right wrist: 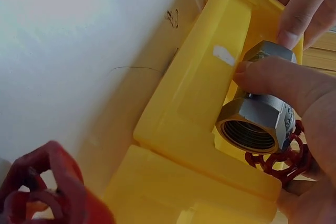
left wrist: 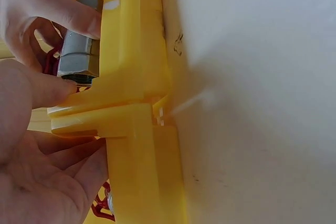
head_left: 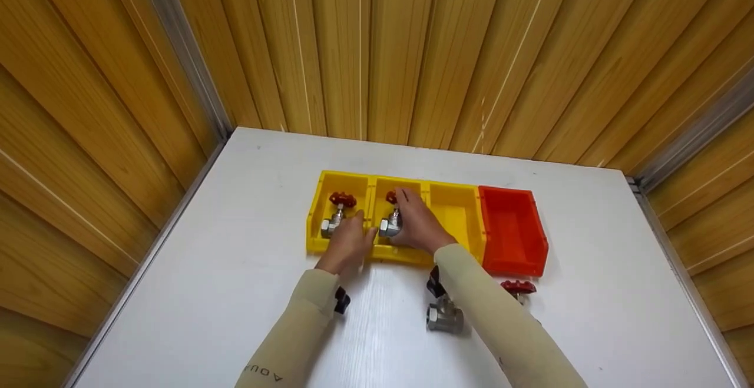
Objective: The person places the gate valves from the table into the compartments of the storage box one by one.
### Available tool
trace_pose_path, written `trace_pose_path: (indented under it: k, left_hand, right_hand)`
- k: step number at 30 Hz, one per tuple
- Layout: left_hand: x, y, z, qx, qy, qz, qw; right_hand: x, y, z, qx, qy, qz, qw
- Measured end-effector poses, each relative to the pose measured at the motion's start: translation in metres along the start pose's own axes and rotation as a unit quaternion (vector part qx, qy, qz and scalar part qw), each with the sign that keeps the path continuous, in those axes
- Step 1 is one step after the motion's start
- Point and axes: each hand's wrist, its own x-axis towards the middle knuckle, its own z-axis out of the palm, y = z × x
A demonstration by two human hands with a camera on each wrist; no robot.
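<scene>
A steel valve point(head_left: 389, 226) with a red handwheel sits in the middle yellow bin point(head_left: 396, 254). My right hand point(head_left: 421, 223) grips it from above, its thumb point(right wrist: 273, 77) on the hexagonal end point(right wrist: 257, 119). My left hand point(head_left: 347, 241) lies over the bin's front wall point(left wrist: 131, 77). One straight finger point(left wrist: 42, 90) touches the same end of the valve point(left wrist: 79, 61), and its other fingers rest relaxed against the bin. A second red-wheeled valve point(head_left: 336, 214) stands in the left yellow bin, beside my left hand.
An empty yellow bin point(head_left: 453, 211) and an empty red bin point(head_left: 512, 229) continue the row to the right. On the white table lie a black-handled valve point(head_left: 445, 314), a red-wheeled valve point(head_left: 518, 289) partly behind my right sleeve, and a black piece point(head_left: 341, 301). Wood-panelled walls enclose the table.
</scene>
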Motion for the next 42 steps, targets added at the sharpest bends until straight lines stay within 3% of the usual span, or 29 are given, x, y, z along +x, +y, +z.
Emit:
trace_pose_path:
  k: [7,21,25,32,42]
  left_hand:
    - [0.000,0.001,0.000,-0.017,-0.019,-0.031,0.9992]
    - [0.001,0.000,0.002,-0.016,-0.018,-0.034,0.9991]
    - [0.001,0.000,0.001,-0.006,-0.010,-0.019,0.9998]
    - [0.002,0.000,0.002,-0.013,-0.017,-0.031,0.9993]
    - [0.000,-0.002,0.001,-0.015,-0.016,-0.025,0.9995]
  right_hand:
    - [0.006,0.000,0.002,-0.003,-0.005,-0.004,1.000]
    - [0.013,0.000,0.010,-0.060,-0.003,-0.025,0.998]
    - [0.015,-0.001,0.011,-0.076,0.003,-0.039,0.996]
    - [0.018,0.001,0.015,-0.105,0.007,-0.045,0.993]
    - [0.019,0.001,0.019,-0.157,0.008,-0.039,0.987]
